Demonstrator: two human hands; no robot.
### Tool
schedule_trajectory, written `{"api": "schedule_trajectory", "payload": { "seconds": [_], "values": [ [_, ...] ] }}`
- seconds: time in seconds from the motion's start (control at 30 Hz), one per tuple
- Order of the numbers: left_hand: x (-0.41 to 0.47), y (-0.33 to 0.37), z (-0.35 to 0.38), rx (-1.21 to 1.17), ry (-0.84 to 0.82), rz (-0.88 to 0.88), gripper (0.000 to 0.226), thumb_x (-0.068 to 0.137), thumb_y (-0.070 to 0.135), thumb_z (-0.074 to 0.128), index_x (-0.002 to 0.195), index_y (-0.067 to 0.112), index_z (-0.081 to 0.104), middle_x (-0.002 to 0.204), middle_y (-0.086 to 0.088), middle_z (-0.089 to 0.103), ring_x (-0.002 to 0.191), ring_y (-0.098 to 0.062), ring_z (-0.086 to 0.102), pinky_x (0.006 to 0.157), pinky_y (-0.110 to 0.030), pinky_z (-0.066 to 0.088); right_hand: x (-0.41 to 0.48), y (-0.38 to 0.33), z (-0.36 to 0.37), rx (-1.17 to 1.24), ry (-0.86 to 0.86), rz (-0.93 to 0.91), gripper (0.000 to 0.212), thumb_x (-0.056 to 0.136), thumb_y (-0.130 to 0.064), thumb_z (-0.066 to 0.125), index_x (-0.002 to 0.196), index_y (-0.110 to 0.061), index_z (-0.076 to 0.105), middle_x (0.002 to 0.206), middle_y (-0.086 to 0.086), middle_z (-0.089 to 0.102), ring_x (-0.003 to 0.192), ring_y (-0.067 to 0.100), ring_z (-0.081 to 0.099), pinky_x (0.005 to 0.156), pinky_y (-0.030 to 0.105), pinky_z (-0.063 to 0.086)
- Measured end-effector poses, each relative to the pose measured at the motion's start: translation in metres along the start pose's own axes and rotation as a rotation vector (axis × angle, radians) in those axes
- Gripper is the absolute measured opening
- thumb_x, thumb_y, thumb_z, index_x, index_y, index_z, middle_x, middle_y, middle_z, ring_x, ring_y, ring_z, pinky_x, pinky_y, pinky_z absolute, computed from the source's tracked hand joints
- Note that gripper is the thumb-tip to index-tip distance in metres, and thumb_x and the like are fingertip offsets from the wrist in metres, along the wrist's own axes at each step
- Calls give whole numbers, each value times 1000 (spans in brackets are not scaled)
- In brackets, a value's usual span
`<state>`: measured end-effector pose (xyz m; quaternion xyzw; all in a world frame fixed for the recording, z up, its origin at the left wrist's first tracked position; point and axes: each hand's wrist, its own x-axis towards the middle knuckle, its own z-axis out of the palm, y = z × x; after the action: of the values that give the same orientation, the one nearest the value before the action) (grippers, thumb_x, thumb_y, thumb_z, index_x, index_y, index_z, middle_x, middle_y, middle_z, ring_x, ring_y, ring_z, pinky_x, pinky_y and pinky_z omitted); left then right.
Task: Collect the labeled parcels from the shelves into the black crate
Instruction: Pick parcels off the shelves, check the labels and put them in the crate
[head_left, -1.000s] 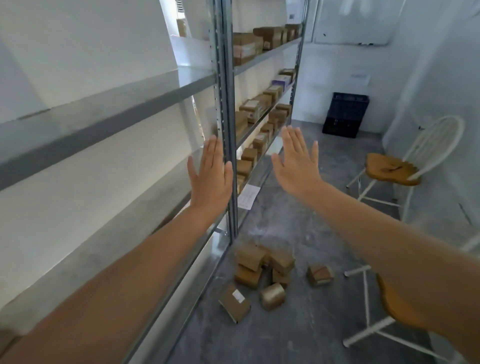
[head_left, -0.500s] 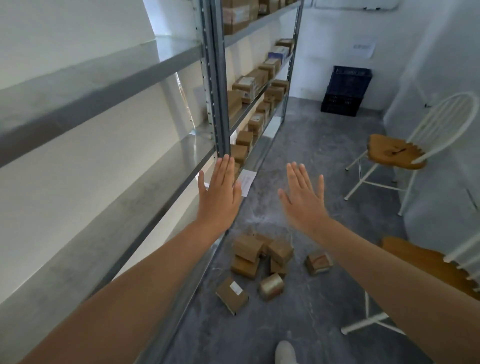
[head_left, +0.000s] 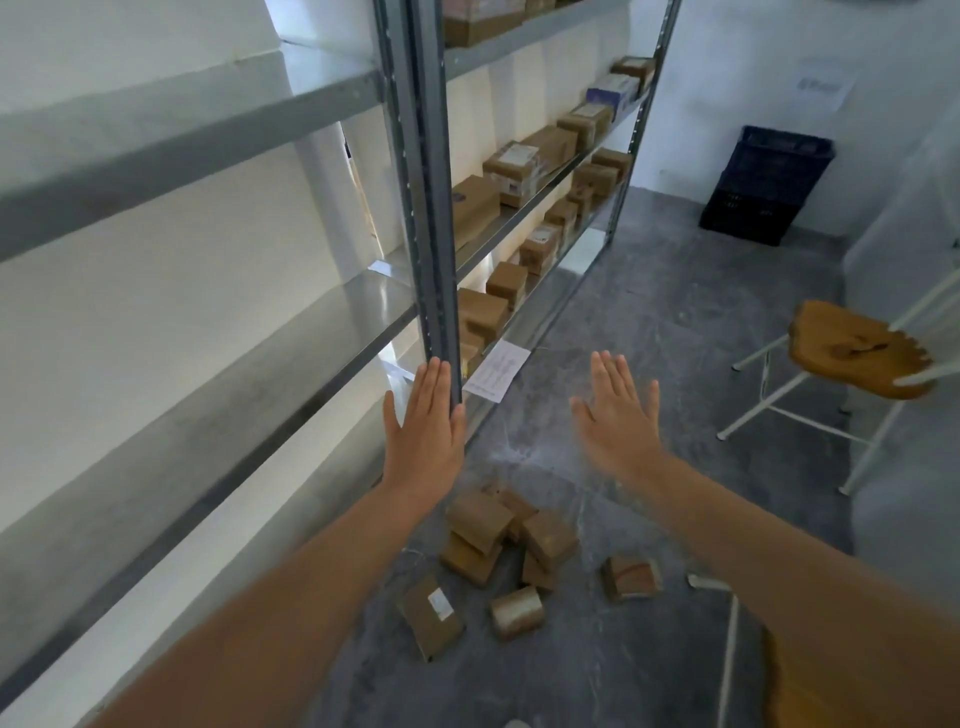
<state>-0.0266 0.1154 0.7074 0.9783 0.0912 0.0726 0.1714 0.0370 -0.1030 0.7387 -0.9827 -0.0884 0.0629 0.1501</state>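
Both my arms stretch forward with flat palms and straight fingers, holding nothing. My left hand hovers in front of the grey shelf post. My right hand is over the floor, slightly blurred. Brown cardboard parcels line the metal shelves beyond the post, some with white labels. A pile of several parcels lies on the floor below my hands; one flat parcel shows a white label. The black crate stands against the far wall.
The shelf bays on the left hold nothing. A white sheet of paper hangs at the lower shelf edge. A chair with a wooden seat stands at right, another chair at bottom right. Grey floor leads to the crate.
The view has tilted downward and both hands have dropped lower in the frame, still flat. The floor pile now lies nearer the middle of the view.
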Motion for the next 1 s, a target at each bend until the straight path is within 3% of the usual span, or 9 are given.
{"api": "schedule_trajectory", "payload": {
  "seconds": [0.17, 0.4, 0.57, 0.8, 1.0],
  "values": [
    [18, -8, 8, 34, -24, 23, 57, 107, 38, 25, 158, 20, 5, 166, 5, 3, 152, -11, -4, 121, -45, -2, 32, 4, 9, 124, -142, 103, 63, 105, -34, 28, 158, -13, 1, 167, -1, -4, 152, 14, -10, 121, 53, -6],
    [64, -38, 30, -26, -90, -67, 57, 105, 39, 23, 157, 19, 9, 165, 3, 6, 152, -14, 0, 121, -48, -1, 68, -11, 33, 107, -236, 81, 63, 106, -36, 25, 158, -15, -2, 166, -3, -6, 152, 13, -11, 122, 51, -6],
    [101, -52, 65, -106, -158, -95, 57, 106, 36, 25, 157, 18, 9, 166, 4, 7, 152, -13, -1, 122, -48, -1, 100, -26, 58, 140, -295, 54, 61, 106, -34, 26, 158, -14, 2, 167, -1, 0, 153, 14, -6, 122, 48, 2],
    [151, -98, 125, -135, -283, -74, 57, 106, 36, 26, 157, 19, 8, 165, 2, 7, 152, -14, 1, 123, -50, 6, 162, -46, 137, 111, -374, 93, 58, 106, -33, 28, 157, -12, 9, 166, 3, 7, 153, 18, 0, 123, 47, 9],
    [170, -168, 211, -104, -420, -129, 56, 104, 30, 35, 156, 17, 17, 164, 0, 17, 152, -16, 10, 122, -51, 10, 212, -40, 225, 99, -456, 85, 59, 106, -31, 28, 158, -13, 6, 166, 3, 4, 153, 17, -2, 123, 45, 4]
  ]
}}
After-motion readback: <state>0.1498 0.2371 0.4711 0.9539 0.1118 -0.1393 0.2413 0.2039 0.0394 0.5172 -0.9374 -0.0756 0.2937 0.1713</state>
